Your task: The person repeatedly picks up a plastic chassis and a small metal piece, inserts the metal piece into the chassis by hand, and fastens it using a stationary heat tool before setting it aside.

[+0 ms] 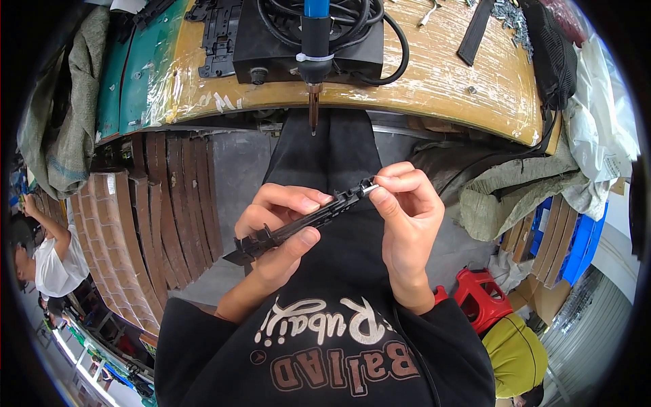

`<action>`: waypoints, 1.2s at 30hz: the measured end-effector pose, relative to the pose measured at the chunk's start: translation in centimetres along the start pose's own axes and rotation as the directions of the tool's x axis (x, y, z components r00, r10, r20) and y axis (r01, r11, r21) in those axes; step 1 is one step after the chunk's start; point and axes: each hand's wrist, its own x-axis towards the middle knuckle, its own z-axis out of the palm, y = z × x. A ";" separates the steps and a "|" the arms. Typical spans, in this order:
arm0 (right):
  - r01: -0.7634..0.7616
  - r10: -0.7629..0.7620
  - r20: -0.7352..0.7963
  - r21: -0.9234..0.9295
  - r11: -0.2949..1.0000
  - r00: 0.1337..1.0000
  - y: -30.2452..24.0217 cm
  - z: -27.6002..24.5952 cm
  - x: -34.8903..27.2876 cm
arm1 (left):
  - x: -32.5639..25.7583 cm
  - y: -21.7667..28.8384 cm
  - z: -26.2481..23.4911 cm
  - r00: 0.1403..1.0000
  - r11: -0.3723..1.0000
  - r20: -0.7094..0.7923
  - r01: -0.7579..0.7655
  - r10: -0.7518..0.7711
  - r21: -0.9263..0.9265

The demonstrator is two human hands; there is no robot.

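Observation:
My left hand is closed around a long black plastic part with clips and ridges, held at a slant above my lap. At the part's upper right end, my right hand pinches a small light metal piece against it between thumb and forefinger. The fingertips hide much of that small piece, so its kind cannot be made out. Beyond the hands, an electric screwdriver with a blue and black body hangs bit down in front of the table edge.
The worn wooden table carries a black box with coiled cable, black plastic parts, a black strip and a heap of small metal pieces. Stacked brown trays stand left; a red stool is at right. Another person is far left.

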 end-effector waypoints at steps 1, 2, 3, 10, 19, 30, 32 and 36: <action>-0.002 0.002 -0.010 0.006 1.000 1.000 0.0 0.0 0.0 | 0.0 0.0 0.0 1.000 1.000 0.005 0.001 -0.001 0.003; -0.005 0.005 -0.019 0.012 1.000 1.000 0.0 0.0 0.0 | 0.0 0.0 0.1 1.000 1.000 0.005 0.002 -0.002 0.003; -0.005 0.006 -0.020 0.013 1.000 1.000 0.0 0.0 0.0 | 0.0 0.0 0.1 1.000 1.000 0.012 0.008 -0.008 -0.006; 0.042 -0.041 -0.034 0.022 0.999 0.999 0.0 0.2 0.0 | 0.0 0.1 0.2 0.999 1.000 0.031 0.014 -0.013 -0.020; 0.030 -0.030 -0.028 0.001 1.000 0.999 0.0 0.1 -0.2 | 0.0 -0.1 0.2 0.999 0.999 0.037 -0.005 0.007 -0.034; 0.073 -0.073 -0.016 -0.020 0.997 0.997 0.0 -0.1 -0.4 | -0.1 0.1 0.2 0.996 1.000 0.087 -0.002 0.005 -0.029; 0.113 -0.115 -0.025 -0.060 0.992 0.993 -0.1 0.0 -0.5 | 0.0 0.3 0.1 0.993 1.000 0.117 0.003 0.001 -0.027; 0.092 -0.090 -0.025 0.052 0.994 0.996 0.1 0.0 -0.6 | -0.1 0.5 0.3 0.992 0.999 0.126 -0.005 0.009 -0.035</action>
